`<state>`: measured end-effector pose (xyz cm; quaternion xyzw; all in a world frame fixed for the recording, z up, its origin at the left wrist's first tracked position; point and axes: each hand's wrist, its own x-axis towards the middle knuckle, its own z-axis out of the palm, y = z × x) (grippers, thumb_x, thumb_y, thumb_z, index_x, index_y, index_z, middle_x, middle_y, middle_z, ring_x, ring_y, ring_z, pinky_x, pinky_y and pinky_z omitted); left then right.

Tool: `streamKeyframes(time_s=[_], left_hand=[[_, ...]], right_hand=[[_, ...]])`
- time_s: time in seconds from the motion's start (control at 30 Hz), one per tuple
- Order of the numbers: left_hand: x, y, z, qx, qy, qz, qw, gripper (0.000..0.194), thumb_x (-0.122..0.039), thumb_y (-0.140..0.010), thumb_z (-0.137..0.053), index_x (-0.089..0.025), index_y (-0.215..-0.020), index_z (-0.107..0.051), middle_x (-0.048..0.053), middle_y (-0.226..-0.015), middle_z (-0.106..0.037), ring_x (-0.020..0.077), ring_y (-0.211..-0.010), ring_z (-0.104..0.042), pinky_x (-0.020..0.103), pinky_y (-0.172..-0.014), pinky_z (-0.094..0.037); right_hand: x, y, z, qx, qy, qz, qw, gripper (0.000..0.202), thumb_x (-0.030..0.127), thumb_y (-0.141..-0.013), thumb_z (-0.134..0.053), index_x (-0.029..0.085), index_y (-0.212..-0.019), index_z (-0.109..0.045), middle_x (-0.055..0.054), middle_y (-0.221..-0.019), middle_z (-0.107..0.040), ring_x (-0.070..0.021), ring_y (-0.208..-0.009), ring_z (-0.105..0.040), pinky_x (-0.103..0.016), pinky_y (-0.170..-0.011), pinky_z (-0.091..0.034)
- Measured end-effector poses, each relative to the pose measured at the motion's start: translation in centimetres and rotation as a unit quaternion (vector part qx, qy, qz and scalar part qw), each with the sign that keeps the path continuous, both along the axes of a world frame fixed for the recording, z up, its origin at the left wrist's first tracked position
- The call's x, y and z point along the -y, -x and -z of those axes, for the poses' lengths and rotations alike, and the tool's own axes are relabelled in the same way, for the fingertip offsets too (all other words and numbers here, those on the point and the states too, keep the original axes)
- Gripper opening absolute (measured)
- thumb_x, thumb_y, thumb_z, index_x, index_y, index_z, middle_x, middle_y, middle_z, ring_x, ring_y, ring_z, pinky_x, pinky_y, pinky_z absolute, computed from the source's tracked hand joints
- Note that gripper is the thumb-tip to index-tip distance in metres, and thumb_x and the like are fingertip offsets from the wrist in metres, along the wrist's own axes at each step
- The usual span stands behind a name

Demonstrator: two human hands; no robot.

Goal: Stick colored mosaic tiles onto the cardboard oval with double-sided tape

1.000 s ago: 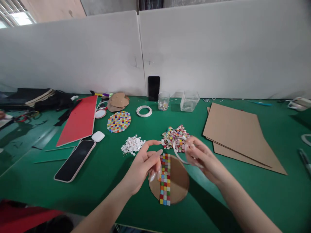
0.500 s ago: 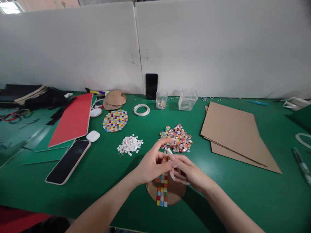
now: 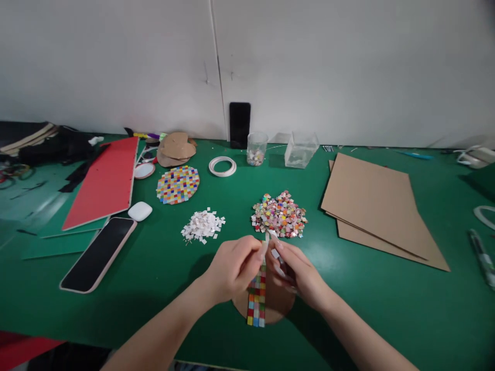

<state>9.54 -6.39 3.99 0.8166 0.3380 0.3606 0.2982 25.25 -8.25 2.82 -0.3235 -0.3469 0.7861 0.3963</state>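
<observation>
Both hands are raised over a round brown cardboard disc with a strip of colourful mosaic tiles along it. My left hand is closed in a pinch above the strip; whatever lies between its fingertips is too small to tell. Close beside it, my right hand pinches a small white piece between thumb and forefinger. Another pale bit shows against its curled fingers. Just beyond the fingertips lies a heap of loose coloured tiles. The hands and their shadow hide the disc's far part.
White scraps lie in a pile left of centre, before a tile-covered disc. A phone and red board are further left. A tape roll, cup and clear box stand behind; cardboard sheets lie right.
My left hand's fingers have drawn in from a spread forefinger to a pinch, and it has moved slightly left, apart from my right hand. The view has tilted slightly down.
</observation>
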Motion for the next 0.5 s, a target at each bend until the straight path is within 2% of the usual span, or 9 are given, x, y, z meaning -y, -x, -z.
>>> streamKeyframes(time_s=[0.1, 0.27, 0.37, 0.5], left_hand=[[0.01, -0.33, -0.15, -0.081, -0.115, 0.044, 0.989, 0.021, -0.014, -0.087, -0.030, -0.018, -0.070, -0.043, -0.001, -0.058, -0.051, 0.0107, -0.051, -0.047, 0.022, -0.047, -0.036], [0.01, -0.96, 0.10, -0.143, -0.230, 0.019, 0.962, 0.016, -0.010, -0.080, -0.034, -0.017, -0.071, -0.045, -0.001, -0.056, -0.053, 0.0115, -0.050, -0.049, 0.023, -0.044, -0.036], [-0.02, -1.01, 0.31, -0.157, -0.268, 0.008, 0.950, 0.016, -0.009, -0.078, -0.035, -0.017, -0.070, -0.045, -0.002, -0.055, -0.054, 0.0110, -0.049, -0.049, 0.023, -0.043, -0.035], [-0.03, -0.95, 0.77, -0.186, -0.276, -0.008, 0.943, 0.016, -0.010, -0.077, -0.036, -0.018, -0.067, -0.045, -0.002, -0.054, -0.052, 0.0116, -0.047, -0.048, 0.024, -0.041, -0.034]], right_hand=[[0.15, 0.17, -0.04, 0.034, -0.001, 0.030, 0.999, 0.039, 0.049, -0.085, -0.047, 0.019, -0.061, -0.041, 0.009, -0.048, -0.029, -0.0051, -0.037, -0.022, -0.018, -0.034, -0.016], [0.42, 0.05, -0.45, 0.142, -0.037, 0.072, 0.987, 0.040, 0.052, -0.082, -0.049, 0.019, -0.060, -0.042, 0.006, -0.051, -0.033, -0.0084, -0.046, -0.028, -0.021, -0.042, -0.026], [0.58, -0.07, -0.38, 0.187, -0.060, 0.079, 0.977, 0.039, 0.053, -0.083, -0.047, 0.020, -0.063, -0.044, 0.005, -0.056, -0.033, -0.0098, -0.051, -0.030, -0.022, -0.047, -0.029], [0.59, -0.16, -0.26, 0.239, -0.104, 0.072, 0.963, 0.037, 0.050, -0.087, -0.042, 0.020, -0.065, -0.044, 0.005, -0.059, -0.033, -0.0102, -0.053, -0.030, -0.023, -0.050, -0.031]])
